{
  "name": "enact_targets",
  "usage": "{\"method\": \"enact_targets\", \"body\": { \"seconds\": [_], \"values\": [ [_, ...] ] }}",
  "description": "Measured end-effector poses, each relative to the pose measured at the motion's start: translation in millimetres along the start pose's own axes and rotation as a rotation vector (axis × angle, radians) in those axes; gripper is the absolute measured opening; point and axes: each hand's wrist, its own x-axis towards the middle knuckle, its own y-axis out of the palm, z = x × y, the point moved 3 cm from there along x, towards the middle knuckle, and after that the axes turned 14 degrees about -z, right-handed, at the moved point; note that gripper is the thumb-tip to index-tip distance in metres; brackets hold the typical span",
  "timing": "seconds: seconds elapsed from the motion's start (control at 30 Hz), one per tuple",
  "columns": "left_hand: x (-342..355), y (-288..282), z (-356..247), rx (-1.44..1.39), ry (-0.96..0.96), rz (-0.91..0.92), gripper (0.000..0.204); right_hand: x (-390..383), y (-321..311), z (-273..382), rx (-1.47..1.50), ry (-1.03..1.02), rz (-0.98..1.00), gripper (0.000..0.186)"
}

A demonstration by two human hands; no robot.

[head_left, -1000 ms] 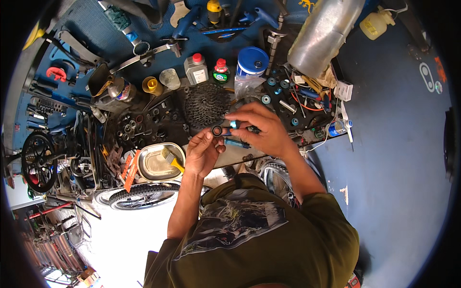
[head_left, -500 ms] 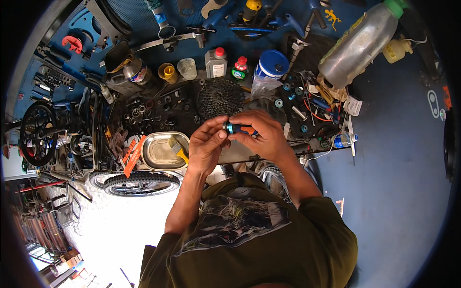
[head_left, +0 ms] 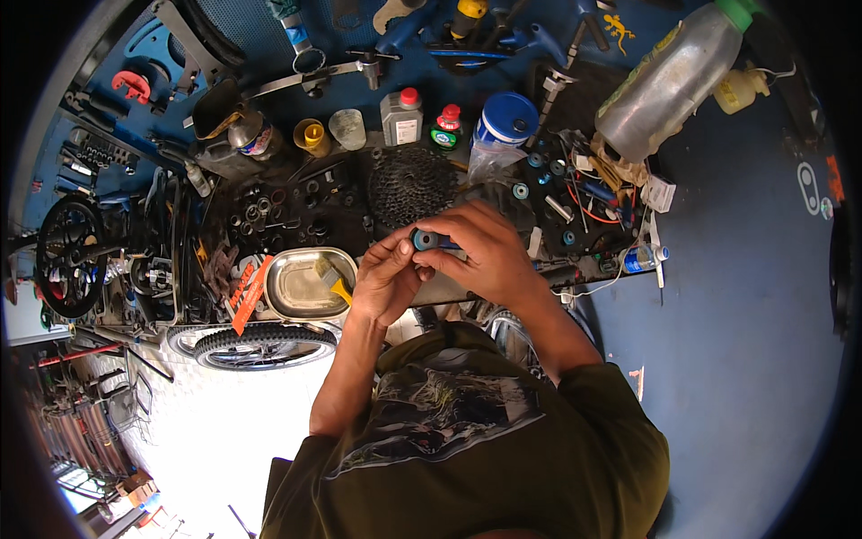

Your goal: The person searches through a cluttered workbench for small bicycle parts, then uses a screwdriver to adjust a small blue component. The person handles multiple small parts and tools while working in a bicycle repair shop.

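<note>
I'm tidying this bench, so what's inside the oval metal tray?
Inside the oval metal tray lies a brush, its yellow handle toward the right rim. The tray bottom directly beneath the brush is covered and can't be seen.

**Blue Workshop, Bright on One Side**

A mesh-textured blue panel (head_left: 265, 54) rose behind the long, dark bench (head_left: 449, 289), with a yellow lizard figure (head_left: 620, 32) fixed high on its right part. On the right stood a smooth blue wall (head_left: 745, 377), carrying a pale oblong sticker (head_left: 807, 189) and a small chipped patch (head_left: 637, 383) lower down. Toward the lower left, strong light bleached the pale floor (head_left: 242, 431) almost to white, while the far side of the bench lay dimmer.
</note>
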Motion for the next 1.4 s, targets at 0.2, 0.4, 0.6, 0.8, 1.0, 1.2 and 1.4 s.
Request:
{"method": "enact_targets", "body": {
  "seconds": [0.2,0.4,0.6,0.8,1.0,1.2,1.4],
  "values": [
    [5,-4,9,-0.056,-0.090,0.024,0.036,-2,-4,1,-0.025,-0.006,-0.025,0.039],
    [13,4,17,0.008,-0.084,0.062,0.043,-12,-16,-8,-0.047,0.039,-0.040,0.033],
    [21,-4,28,0.101,-0.135,-0.035,0.041,-59,-72,-63,-0.212,0.379,-0.158,0.034],
    [24,-5,37,0.235,-0.173,-0.094,0.042,-154,-160,-158,-0.745,0.668,-0.308,0.034],
    [20,1,40,0.290,-0.198,-0.096,0.047,-186,-182,-184,-0.929,0.759,-0.312,0.030],
    [2,-1,36,0.297,-0.228,-0.050,0.043,-184,-181,-191,-0.921,0.653,-0.368,0.033],
    [-26,-27,32,0.287,-0.295,-0.025,0.039,-180,-180,-184,-0.999,0.666,-0.384,0.037]
  ]
}}
